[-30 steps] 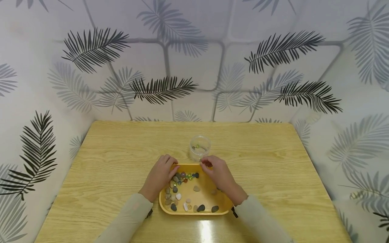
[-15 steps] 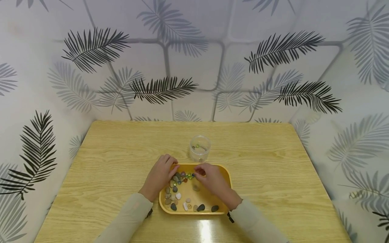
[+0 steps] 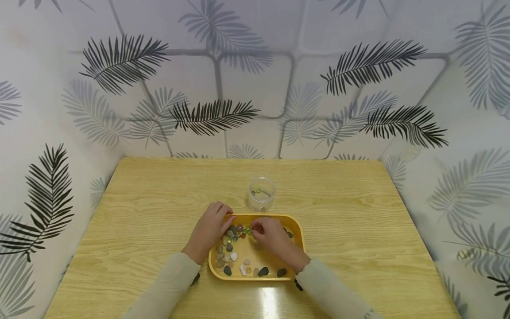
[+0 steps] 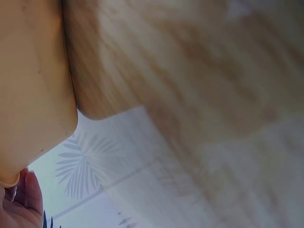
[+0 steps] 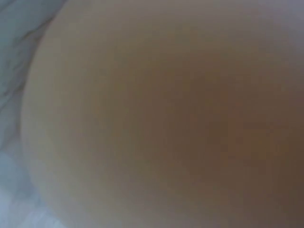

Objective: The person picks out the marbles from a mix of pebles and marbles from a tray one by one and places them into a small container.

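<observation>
My left hand (image 3: 210, 229) grips the far left corner of the yellow tray (image 3: 300, 246), thumb over the rim. In the left wrist view its fingers (image 4: 33, 192) curl at the rim, beside the tray's outer wall (image 4: 38, 85). Fingertips bent down, my right hand (image 3: 272, 237) reaches into the tray beside the small green marbles (image 3: 248, 230); I cannot tell whether it pinches one. Left of the marbles sit a purplish round stone (image 3: 240, 227) and grey pebbles (image 3: 231, 231). A blurred surface fills most of the right wrist view.
A clear round cup (image 3: 261, 195) stands just behind the tray, a green marble and other small bits inside. Several pebbles line the tray's left and near sides, among them a white stone (image 3: 233, 256) and a dark stone (image 3: 263, 271). A patterned wall (image 3: 255, 88) backs the table.
My right hand has moved from beside the cup, down and left into the tray to the marbles, covering the blue marble and dark pebble there. The left hand stays at the corner.
</observation>
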Demonstrator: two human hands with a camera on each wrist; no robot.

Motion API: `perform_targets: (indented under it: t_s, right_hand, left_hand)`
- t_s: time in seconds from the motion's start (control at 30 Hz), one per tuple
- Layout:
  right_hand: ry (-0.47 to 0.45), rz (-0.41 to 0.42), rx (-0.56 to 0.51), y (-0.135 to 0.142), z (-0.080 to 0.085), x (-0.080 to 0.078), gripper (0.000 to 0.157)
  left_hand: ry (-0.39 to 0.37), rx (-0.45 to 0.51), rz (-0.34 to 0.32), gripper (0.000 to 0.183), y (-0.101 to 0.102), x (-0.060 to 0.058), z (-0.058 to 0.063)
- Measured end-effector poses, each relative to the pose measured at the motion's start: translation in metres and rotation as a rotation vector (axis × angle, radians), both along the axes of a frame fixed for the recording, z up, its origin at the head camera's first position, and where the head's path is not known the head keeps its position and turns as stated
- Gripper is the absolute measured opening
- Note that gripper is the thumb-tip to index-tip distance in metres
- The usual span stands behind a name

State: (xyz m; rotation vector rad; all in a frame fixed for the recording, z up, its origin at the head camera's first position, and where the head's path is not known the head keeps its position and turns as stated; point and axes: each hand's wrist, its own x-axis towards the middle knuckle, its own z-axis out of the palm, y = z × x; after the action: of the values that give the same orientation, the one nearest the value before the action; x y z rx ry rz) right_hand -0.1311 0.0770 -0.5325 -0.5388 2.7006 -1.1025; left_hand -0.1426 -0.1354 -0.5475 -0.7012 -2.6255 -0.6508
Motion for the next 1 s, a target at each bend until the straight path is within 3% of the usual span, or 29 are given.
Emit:
perform_targets:
  t_s: [0.67,1.0]
  right_hand:
    - [-0.013,0.020,0.141,-0.007,-0.009,-0.002,0.012]
    - [0.003,0.045,0.160,-0.009,-0.012,-0.001,0.008]
  left_hand:
    - [-0.008,0.005,0.004,0.013,0.000,0.000,-0.001]
    - [-0.016,0.008,0.001,0.012,0.000,-0.001,-0.002]
